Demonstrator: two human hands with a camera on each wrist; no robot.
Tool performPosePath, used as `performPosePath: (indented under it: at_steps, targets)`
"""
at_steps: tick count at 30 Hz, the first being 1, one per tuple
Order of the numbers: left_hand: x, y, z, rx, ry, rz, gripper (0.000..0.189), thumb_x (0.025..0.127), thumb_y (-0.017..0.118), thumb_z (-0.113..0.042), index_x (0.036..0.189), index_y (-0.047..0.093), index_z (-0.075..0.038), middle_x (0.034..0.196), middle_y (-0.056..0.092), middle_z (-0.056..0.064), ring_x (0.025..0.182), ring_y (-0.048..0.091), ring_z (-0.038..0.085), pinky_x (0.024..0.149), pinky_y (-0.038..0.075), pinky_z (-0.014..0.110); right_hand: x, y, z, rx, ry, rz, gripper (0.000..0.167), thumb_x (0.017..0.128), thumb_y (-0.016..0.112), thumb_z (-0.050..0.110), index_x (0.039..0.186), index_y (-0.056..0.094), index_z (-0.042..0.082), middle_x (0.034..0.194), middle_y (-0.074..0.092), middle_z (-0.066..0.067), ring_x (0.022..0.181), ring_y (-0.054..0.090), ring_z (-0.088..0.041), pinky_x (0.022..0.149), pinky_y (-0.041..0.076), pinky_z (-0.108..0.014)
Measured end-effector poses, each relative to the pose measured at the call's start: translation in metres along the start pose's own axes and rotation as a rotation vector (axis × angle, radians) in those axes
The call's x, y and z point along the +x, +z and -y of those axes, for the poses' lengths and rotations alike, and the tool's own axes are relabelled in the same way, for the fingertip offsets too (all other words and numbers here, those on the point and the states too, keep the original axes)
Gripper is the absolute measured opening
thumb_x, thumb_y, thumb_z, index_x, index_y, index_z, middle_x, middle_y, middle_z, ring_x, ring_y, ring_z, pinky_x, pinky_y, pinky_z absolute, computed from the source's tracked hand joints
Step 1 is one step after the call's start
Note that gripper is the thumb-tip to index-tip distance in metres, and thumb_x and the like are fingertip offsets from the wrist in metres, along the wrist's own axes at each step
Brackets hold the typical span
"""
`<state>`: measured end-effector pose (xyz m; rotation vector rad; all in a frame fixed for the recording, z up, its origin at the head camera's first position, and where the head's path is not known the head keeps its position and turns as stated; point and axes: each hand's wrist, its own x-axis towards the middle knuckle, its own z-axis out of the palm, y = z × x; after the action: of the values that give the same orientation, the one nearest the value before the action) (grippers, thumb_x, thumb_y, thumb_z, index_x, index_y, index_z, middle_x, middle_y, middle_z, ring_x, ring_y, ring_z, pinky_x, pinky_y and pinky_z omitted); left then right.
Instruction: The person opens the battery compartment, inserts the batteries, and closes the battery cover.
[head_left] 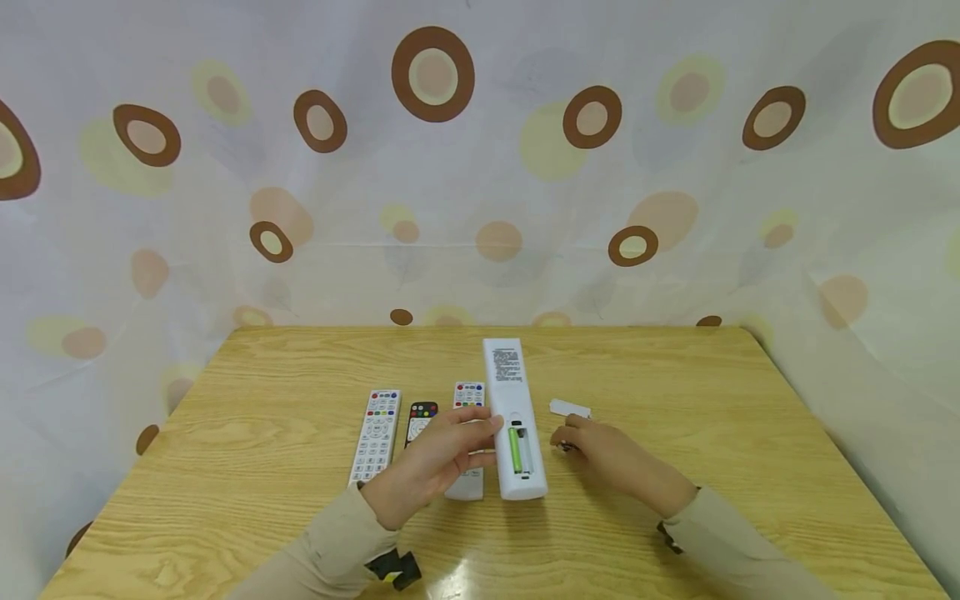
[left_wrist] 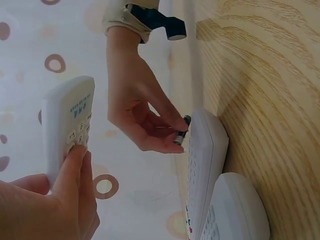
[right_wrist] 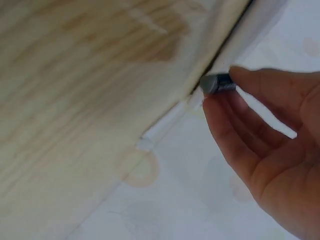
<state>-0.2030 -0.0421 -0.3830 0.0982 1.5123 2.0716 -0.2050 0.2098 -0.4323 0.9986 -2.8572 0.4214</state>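
My left hand [head_left: 435, 458] grips a white remote control [head_left: 506, 400] along its side, its printed back towards me and its battery compartment uncovered. A green battery [head_left: 515, 450] lies in the left slot, and the slot beside it shows only the pale inside. In the left wrist view, the fingers [left_wrist: 75, 170] reach round to the button side of the remote. My right hand [head_left: 611, 458] is just right of it, thumb and fingertips pinching a small dark battery [right_wrist: 218, 83] with a silvery end. Behind that hand, a white battery cover [head_left: 570, 408] lies on the table.
Left of the held remote, a white remote [head_left: 375, 437], a small black one [head_left: 422, 421] and another white one [head_left: 468, 487] lie face up on the wooden table [head_left: 675, 375]. A patterned cloth [head_left: 498, 192] hangs behind the table and along its sides.
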Motion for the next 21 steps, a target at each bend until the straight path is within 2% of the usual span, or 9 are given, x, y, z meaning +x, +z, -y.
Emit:
performPosePath:
  at_steps: [7, 11, 15, 18, 21]
  targets:
    - [-0.001, -0.001, 0.000, 0.001, 0.001, 0.003, 0.033, 0.097, 0.058, -0.009, 0.123, 0.049, 0.010, 0.115, 0.061, 0.019, 0.091, 0.064, 0.017, 0.075, 0.056, 0.025, 0.001, -0.008, 0.009, 0.106, -0.011, -0.346, 0.022, 0.079, 0.072, -0.009, 0.098, 0.065, 0.002, 0.087, 0.061, -0.002, 0.075, 0.062, -0.012, 0.063, 0.054, -0.020]
    - [0.000, -0.001, 0.000, -0.008, -0.002, -0.007, 0.031, 0.096, 0.057, -0.008, 0.122, 0.049, 0.009, 0.115, 0.061, 0.020, 0.090, 0.064, 0.017, 0.073, 0.056, 0.025, 0.001, -0.016, 0.017, 0.165, -0.060, -0.502, 0.026, 0.077, 0.072, -0.012, 0.098, 0.065, 0.002, 0.089, 0.063, -0.002, 0.077, 0.064, -0.012, 0.065, 0.054, -0.018]
    - [0.000, -0.001, 0.001, -0.011, -0.002, -0.013, 0.031, 0.096, 0.057, -0.008, 0.121, 0.049, 0.009, 0.116, 0.061, 0.020, 0.090, 0.064, 0.018, 0.073, 0.056, 0.025, 0.000, -0.024, 0.030, 0.205, -0.135, -0.627, 0.011, 0.092, 0.064, 0.008, 0.100, 0.065, 0.001, 0.091, 0.065, -0.004, 0.080, 0.065, -0.015, 0.073, 0.052, -0.014]
    - [-0.001, -0.001, 0.000, -0.010, -0.006, -0.013, 0.031, 0.097, 0.057, -0.007, 0.122, 0.049, 0.009, 0.117, 0.060, 0.020, 0.091, 0.064, 0.018, 0.074, 0.056, 0.025, -0.001, -0.029, 0.042, 0.220, -0.206, -0.731, 0.027, 0.099, 0.054, 0.024, 0.100, 0.066, 0.000, 0.093, 0.065, -0.007, 0.081, 0.066, -0.019, 0.077, 0.052, -0.014]
    - [-0.001, -0.001, 0.000, -0.006, -0.009, -0.015, 0.033, 0.097, 0.057, -0.008, 0.123, 0.049, 0.009, 0.116, 0.060, 0.019, 0.092, 0.064, 0.017, 0.075, 0.056, 0.025, -0.001, -0.032, 0.054, 0.214, -0.296, -0.815, 0.029, 0.100, 0.053, 0.024, 0.097, 0.067, -0.001, 0.095, 0.065, -0.010, 0.082, 0.067, -0.023, 0.079, 0.053, -0.015]
